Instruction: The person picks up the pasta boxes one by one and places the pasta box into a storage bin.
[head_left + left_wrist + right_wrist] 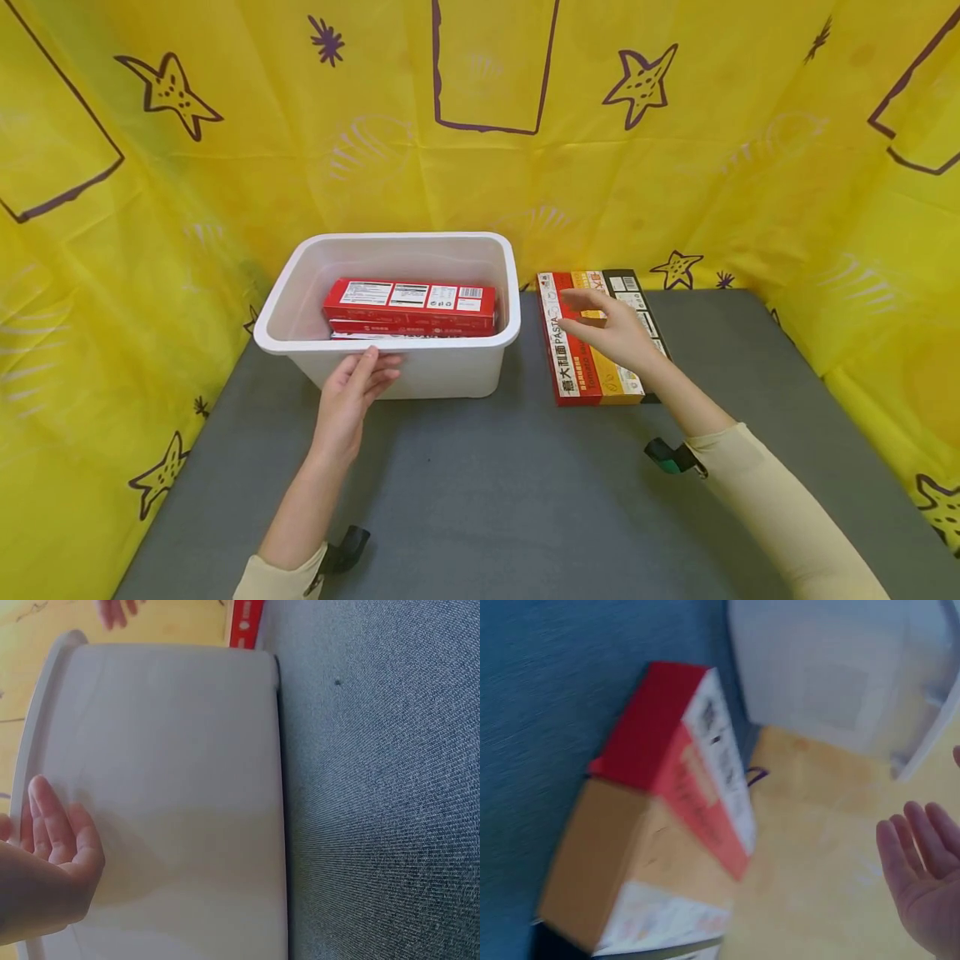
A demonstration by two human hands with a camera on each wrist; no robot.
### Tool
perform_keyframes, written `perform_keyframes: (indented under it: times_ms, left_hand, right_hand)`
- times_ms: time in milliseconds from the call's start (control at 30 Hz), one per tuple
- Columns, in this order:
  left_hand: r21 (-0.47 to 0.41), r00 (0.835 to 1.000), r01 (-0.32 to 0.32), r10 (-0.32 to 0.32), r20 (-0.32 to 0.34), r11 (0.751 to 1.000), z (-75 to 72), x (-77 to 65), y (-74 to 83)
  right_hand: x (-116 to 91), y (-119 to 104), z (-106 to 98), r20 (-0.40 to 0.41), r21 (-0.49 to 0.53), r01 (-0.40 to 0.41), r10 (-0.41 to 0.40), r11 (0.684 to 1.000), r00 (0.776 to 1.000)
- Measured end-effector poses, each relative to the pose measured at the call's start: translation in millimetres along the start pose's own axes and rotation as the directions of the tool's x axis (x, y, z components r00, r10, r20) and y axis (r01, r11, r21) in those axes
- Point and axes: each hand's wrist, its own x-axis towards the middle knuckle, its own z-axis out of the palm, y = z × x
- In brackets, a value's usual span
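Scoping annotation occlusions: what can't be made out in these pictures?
Head: bottom of the red boxes, hidden by the white bin's front wall.
Head: part of the pasta packaging, covered by the right hand.
Right wrist: packaging's small print, blurred.
Left wrist: rest of left hand, cut off by left edge.

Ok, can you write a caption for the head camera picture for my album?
Left hand at the rim of a white tub holding red boxes, right hand above colourful boxes.

The white tub (442, 375) looks like smooth plastic with a soft sheen; the red cartons (411, 303) and pasta boxes (577, 360) look like smooth printed cardboard; the grey surface (480, 492) shows matt, ribbed weave; the yellow backdrop (480, 179) is creased cloth; the sleeves (787, 512), matt fabric
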Motion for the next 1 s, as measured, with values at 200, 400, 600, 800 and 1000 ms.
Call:
perform_keyframes:
  times_ms: [200, 400, 600, 800, 1000]
  left_hand:
    - [0.011, 1.000, 0.013, -0.013, 0.002, 1.000, -0.5, -0.5, 0.0]
    - [0.006, 1.000, 0.016, -0.016, 0.003, 1.000, -0.3, 0.4, -1.2]
    - [-0.002, 1.000, 0.005, -0.005, -0.007, 1.000, 0.6, 1.0, -1.6]
    - [-0.020, 1.000, -0.012, 0.012, -0.010, 1.000, 1.4, 1.4, -3.7]
    - [-0.003, 1.000, -0.011, 0.011, -0.006, 1.000, 0.7, 1.1, -5.3]
  right_hand:
    - [-19, 33, -10, -0.081, -0.072, -0.071, 0.065, 0.995, 0.995]
    - [-37, 60, -19, -0.194, -0.142, -0.158, 0.129, 0.977, 0.973]
    - [-53, 79, -30, -0.279, -0.206, -0.238, 0.176, 0.949, 0.944]
    - [-66, 94, -36, -0.284, -0.260, -0.286, 0.210, 0.922, 0.936]
    - [-73, 108, -39, -0.251, -0.261, -0.312, 0.248, 0.914, 0.936]
